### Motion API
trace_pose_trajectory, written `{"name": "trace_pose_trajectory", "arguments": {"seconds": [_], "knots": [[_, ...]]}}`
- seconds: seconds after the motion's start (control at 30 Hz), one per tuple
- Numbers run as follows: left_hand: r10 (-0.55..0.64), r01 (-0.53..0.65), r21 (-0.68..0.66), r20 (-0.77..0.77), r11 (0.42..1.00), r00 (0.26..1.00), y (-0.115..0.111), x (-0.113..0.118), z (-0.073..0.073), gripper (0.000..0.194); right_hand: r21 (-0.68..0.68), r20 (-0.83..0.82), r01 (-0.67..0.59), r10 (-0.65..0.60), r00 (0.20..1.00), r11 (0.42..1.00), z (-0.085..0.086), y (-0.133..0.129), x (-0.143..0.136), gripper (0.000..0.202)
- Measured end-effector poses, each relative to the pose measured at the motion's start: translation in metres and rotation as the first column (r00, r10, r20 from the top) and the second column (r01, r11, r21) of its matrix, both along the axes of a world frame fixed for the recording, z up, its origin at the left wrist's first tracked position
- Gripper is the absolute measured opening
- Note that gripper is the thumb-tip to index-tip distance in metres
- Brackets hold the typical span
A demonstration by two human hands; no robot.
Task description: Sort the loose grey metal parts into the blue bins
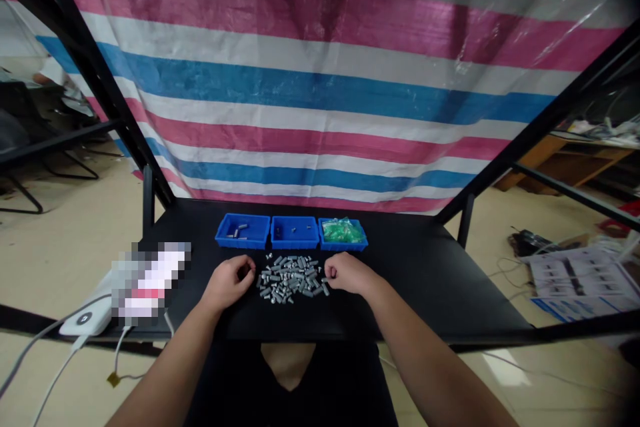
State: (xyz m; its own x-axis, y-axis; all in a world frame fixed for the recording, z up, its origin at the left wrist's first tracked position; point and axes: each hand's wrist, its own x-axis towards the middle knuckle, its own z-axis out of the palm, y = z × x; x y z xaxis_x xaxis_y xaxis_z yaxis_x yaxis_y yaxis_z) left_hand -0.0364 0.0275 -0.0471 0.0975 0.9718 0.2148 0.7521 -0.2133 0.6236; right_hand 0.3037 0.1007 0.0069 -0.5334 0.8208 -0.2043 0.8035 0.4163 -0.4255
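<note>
A pile of small grey metal parts (pixel 290 278), cylindrical pieces mixed with screw-like ones, lies on the black table between my hands. On the left edge of the pile my left hand (pixel 231 282) rests on the table, its fingers curled round to the thumb with a dark gap inside; I see nothing held there. My right hand (pixel 349 273) is at the pile's right edge, fingers closed and pinched down by a grey piece; what sits between the fingertips is hidden. Behind the pile stand a left blue bin (pixel 218 238) with a few grey cylinders and a middle blue bin (pixel 295 244) with several tiny pieces.
A right blue bin (pixel 345 248) holds green-looking plastic packets (pixel 344 231). On the table's left are a white device (pixel 87 317) with cables and a blurred-out phone-like object (pixel 153 283). A striped tarp (pixel 320 93) hangs behind; black frame posts (pixel 107 93) flank the table.
</note>
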Motion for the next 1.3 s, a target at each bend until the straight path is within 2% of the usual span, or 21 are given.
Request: {"name": "trace_pose_trajectory", "arguments": {"seconds": [0.1, 0.2, 0.23, 0.3, 0.37, 0.43, 0.47, 0.57, 0.63, 0.7, 0.77, 0.83, 0.9, 1.0, 1.13, 1.2, 1.23, 1.3], "knots": [[0.0, 0.0, 0.002, -0.002, 1.0, 1.0, 0.0, 0.0, 0.0, 0.01, -0.015, 0.076, 0.013, -0.012, 0.997, 1.0, 0.013, 0.005, -0.011, 0.018], [-0.001, 0.001, -0.001, 0.004, 1.0, 1.0, 0.0, 0.0, 0.001, 0.011, 0.028, 0.036, -0.027, 0.026, 0.999, 0.999, 0.026, 0.012, -0.044, 0.019], [-0.003, 0.003, -0.002, 0.011, 1.0, 1.0, -0.001, 0.0, 0.001, 0.011, 0.087, -0.054, -0.071, 0.076, 0.996, 0.994, 0.031, 0.014, -0.058, 0.016], [-0.004, 0.004, 0.0, 0.031, 1.0, 1.0, -0.001, 0.0, 0.001, 0.013, 0.178, -0.265, -0.049, 0.096, 0.96, 0.983, 0.039, 0.017, -0.083, 0.015], [0.004, -0.004, -0.001, 0.05, 1.0, 0.999, -0.002, -0.001, -0.001, 0.014, 0.19, -0.435, 0.057, 0.032, 0.9, 0.98, 0.044, 0.018, -0.099, 0.044], [0.009, -0.009, -0.01, 0.059, 1.0, 0.998, -0.001, -0.002, -0.003, 0.015, 0.183, -0.494, 0.168, -0.057, 0.868, 0.969, 0.045, 0.016, -0.099, 0.071], [0.008, -0.007, -0.014, 0.06, 1.0, 0.998, -0.001, -0.002, -0.004, 0.015, 0.193, -0.482, 0.203, -0.088, 0.872, 0.96, 0.043, 0.014, -0.094, 0.071], [0.0, 0.0, -0.006, 0.052, 1.0, 0.999, 0.001, -0.004, -0.006, 0.012, 0.236, -0.347, 0.199, -0.109, 0.931, 0.951, 0.032, 0.007, -0.061, 0.029], [0.006, -0.007, 0.037, 0.036, 0.999, 0.999, 0.002, -0.004, -0.006, 0.012, 0.193, -0.238, 0.169, -0.121, 0.964, 0.967, 0.021, 0.0, -0.035, 0.01], [0.04, -0.042, 0.105, 0.022, 0.994, 0.999, 0.003, -0.004, -0.005, 0.012, 0.12, -0.16, 0.155, -0.135, 0.978, 0.981, 0.01, -0.01, -0.013, 0.007], [0.087, -0.088, 0.158, 0.011, 0.983, 0.996, 0.005, -0.003, -0.005, 0.012, 0.068, -0.135, 0.154, -0.144, 0.98, 0.986, -0.001, -0.022, 0.0, 0.014], [0.108, -0.106, 0.167, -0.002, 0.98, 0.994, 0.005, -0.003, -0.005, 0.011, 0.032, -0.141, 0.164, -0.158, 0.977, 0.986, -0.012, -0.034, 0.004, 0.024], [0.097, -0.093, 0.144, -0.022, 0.985, 0.995, 0.005, -0.003, -0.006, 0.009, 0.022, -0.141, 0.173, -0.168, 0.976, 0.985, -0.018, -0.043, 0.002, 0.022], [0.084, -0.079, 0.098, -0.042, 0.992, 0.996, 0.005, -0.002, -0.006, 0.009, 0.059, -0.035, 0.164, -0.162, 0.986, 0.985, -0.014, -0.047, -0.006, 0.018], [0.076, -0.073, 0.063, -0.034, 0.995, 0.997, 0.004, -0.001, -0.006, 0.01, 0.053, 0.171, 0.105, -0.113, 0.979, 0.993, 0.011, -0.035, -0.026, 0.019], [0.076, -0.074, 0.056, -0.029, 0.996, 0.997, 0.003, -0.001, -0.006, 0.01, 0.054, 0.09, 0.085, -0.09, 0.992, 0.995, 0.024, -0.025, -0.046, 0.019], [0.078, -0.076, 0.051, -0.026, 0.996, 0.997, 0.003, -0.002, -0.006, 0.01, 0.074, -0.046, 0.084, -0.08, 0.996, 0.994, 0.029, -0.019, -0.058, 0.016], [0.084, -0.083, 0.049, -0.012, 0.995, 0.996, 0.002, -0.002, -0.007, 0.011, 0.094, -0.361, 0.168, -0.124, 0.924, 0.981, 0.035, -0.01, -0.08, 0.018]]}}
